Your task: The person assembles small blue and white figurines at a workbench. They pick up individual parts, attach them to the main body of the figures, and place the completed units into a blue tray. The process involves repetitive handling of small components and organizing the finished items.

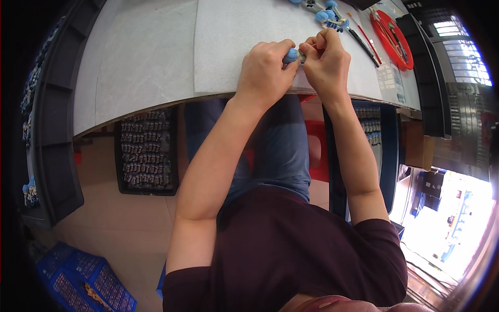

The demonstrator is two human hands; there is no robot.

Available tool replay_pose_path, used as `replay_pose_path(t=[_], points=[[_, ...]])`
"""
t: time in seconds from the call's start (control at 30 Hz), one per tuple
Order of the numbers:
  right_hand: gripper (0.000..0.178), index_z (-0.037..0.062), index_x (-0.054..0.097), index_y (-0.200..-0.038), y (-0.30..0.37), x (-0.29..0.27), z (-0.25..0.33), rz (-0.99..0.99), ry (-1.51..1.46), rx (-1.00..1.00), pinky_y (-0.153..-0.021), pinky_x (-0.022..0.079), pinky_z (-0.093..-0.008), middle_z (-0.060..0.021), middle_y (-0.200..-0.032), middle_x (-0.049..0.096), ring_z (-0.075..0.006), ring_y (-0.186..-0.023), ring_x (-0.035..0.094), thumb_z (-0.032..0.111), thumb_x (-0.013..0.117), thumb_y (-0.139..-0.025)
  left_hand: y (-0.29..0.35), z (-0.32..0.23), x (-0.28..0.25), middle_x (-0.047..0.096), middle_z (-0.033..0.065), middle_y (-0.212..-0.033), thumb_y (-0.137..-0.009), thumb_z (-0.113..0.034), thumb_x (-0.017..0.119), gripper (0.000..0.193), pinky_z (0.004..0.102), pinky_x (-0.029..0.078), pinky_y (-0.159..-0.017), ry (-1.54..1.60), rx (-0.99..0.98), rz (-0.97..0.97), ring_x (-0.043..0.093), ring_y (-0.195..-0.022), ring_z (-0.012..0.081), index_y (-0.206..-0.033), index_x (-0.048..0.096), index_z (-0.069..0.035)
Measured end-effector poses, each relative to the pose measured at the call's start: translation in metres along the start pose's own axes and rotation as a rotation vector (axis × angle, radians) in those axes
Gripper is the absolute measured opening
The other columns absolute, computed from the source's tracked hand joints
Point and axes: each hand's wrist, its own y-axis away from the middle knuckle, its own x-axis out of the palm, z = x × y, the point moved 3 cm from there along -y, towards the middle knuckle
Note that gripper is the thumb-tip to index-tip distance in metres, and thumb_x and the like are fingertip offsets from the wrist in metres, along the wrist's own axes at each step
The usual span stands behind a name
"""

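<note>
A small figurine (291, 55) with a rounded light-blue top is pinched between the thumb and fingers of my left hand (266, 72), just above the white sheet (223, 41) on the table. Close against it on the right, my right hand (328, 65) is closed, its thumb and fingertips meeting at the figurine's paler end. Whatever those right fingers grip is too small and too covered to make out. Much of the figurine's lower part is hidden by my fingers.
Several blue-topped figurines (331, 20) lie beyond my right hand. Beside them are a black pen-like tool (363, 47), a thin red stick (366, 39) and a red dish (395, 47) holding tools. Black trays (57, 135) flank the table; a filled tray (146, 148) sits below its edge.
</note>
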Motion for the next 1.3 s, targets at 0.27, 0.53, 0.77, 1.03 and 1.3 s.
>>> replay_pose_path(t=[0.27,0.53,0.77,1.03,1.3], points=[[0.017,0.0003,0.046,-0.075,-0.002,0.003,0.001,-0.015,0.018,-0.040,-0.055,0.046,-0.0363,-0.0138,-0.064,0.057,-0.0314,-0.060,0.059,-0.006,0.061,-0.071,-0.001,0.001,-0.001,0.060,0.0129,-0.069,-0.069,-0.016,0.071,0.026,0.0349,0.046,-0.057,-0.008,-0.007,-0.012,0.056,-0.058,0.0246,-0.092,0.064,-0.006],[0.017,0.0015,0.047,-0.076,-0.013,0.006,-0.007,-0.012,0.094,-0.046,-0.057,0.047,-0.0349,-0.0131,-0.066,0.059,-0.0295,-0.060,0.060,-0.004,0.061,-0.071,0.001,0.001,-0.001,0.059,0.0123,-0.068,-0.069,-0.014,0.070,0.024,0.0352,0.045,-0.057,-0.008,0.027,-0.025,0.055,-0.059,0.0249,-0.091,0.064,-0.006],[0.024,0.0023,0.040,-0.075,-0.004,-0.017,-0.015,-0.085,-0.251,0.103,-0.058,0.048,-0.0257,-0.0112,-0.068,0.062,-0.0148,-0.062,0.062,-0.007,0.062,-0.073,0.000,-0.003,-0.003,0.059,0.0110,-0.068,-0.069,-0.014,0.071,0.023,0.0336,0.045,-0.054,0.026,0.004,-0.002,0.055,-0.056,0.0233,-0.090,0.064,-0.006],[0.021,0.0011,0.042,-0.072,0.001,-0.001,0.004,-0.018,-0.060,0.016,-0.054,0.046,-0.0297,-0.0124,-0.064,0.059,-0.0208,-0.056,0.058,-0.006,0.062,-0.072,0.001,-0.002,-0.002,0.060,0.0122,-0.070,-0.069,-0.013,0.071,0.024,0.0337,0.046,-0.055,0.010,0.004,0.004,0.056,-0.057,0.0234,-0.091,0.064,-0.007],[0.017,0.0001,0.045,-0.070,0.004,-0.002,0.004,-0.001,-0.006,-0.029,-0.054,0.045,-0.0321,-0.0126,-0.061,0.057,-0.0263,-0.056,0.058,-0.003,0.062,-0.072,0.004,-0.001,-0.001,0.060,0.0135,-0.070,-0.069,-0.015,0.070,0.023,0.0353,0.047,-0.058,-0.011,0.023,-0.009,0.057,-0.058,0.0251,-0.090,0.065,-0.007]])
